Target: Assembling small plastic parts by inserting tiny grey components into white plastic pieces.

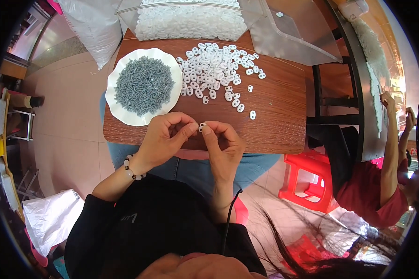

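Close to the table's near edge, my two hands meet fingertip to fingertip. Between the thumb and forefinger of my right hand (224, 148) is a small white two-hole plastic piece (201, 127). My left hand (166, 138), with a beaded bracelet at the wrist, pinches right beside that piece; whatever its fingertips grip is too small to make out. A white scalloped plate (112, 100) lies beyond my left hand, heaped with small grey screw-like pieces (144, 84). Beyond my right hand, many loose white two-hole pieces (212, 69) are spread in a pile.
At the back of the brown wooden table (270, 132) stands a clear bin (191, 21) full of white pieces, with another translucent bin (293, 39) beside it. A white sack (91, 28) is at back left. A red stool (307, 181) and another person (377, 186) are at right.
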Demonstrator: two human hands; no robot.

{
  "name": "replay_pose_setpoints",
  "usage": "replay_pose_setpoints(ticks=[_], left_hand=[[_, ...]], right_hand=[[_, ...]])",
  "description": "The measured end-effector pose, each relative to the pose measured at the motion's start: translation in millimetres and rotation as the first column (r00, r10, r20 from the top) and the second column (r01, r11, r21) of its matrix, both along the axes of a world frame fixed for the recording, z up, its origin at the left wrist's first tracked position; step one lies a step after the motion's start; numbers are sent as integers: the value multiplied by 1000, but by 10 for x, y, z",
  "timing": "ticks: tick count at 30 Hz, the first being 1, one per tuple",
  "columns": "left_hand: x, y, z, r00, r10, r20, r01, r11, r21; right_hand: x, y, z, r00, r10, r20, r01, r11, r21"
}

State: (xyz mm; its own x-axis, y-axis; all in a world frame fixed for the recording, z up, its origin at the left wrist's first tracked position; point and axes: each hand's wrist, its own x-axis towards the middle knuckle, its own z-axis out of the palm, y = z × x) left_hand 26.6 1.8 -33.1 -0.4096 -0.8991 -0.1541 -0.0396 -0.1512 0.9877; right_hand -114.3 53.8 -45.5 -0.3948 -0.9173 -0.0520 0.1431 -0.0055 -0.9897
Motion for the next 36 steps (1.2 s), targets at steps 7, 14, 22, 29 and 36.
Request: replay_pose_setpoints(ticks=[7, 14, 22, 29, 36], left_hand=[[11, 6, 10, 1000, -9, 12, 9, 1000, -25], [15, -20, 40, 999, -13, -37, 16, 997, 81], [5, -15, -4, 1000, -5, -17, 6, 999, 32], [-37, 5, -8, 1000, 26, 13, -26, 1000, 3], [-24, -7, -54, 997, 45, 65, -44, 999, -20]], right_hand=[[-3, 7, 12, 1000, 14, -28, -14, 1000, 17], [-8, 17, 5, 1000, -15, 16, 14, 1000, 12], [11, -8, -17, 1000, -26, -11, 26, 1000, -4], [-4, 24, -41, 989, -20, -145, 21, 1000, 3], [5, -12, -35, 987, 10, -161, -5, 999, 34]])
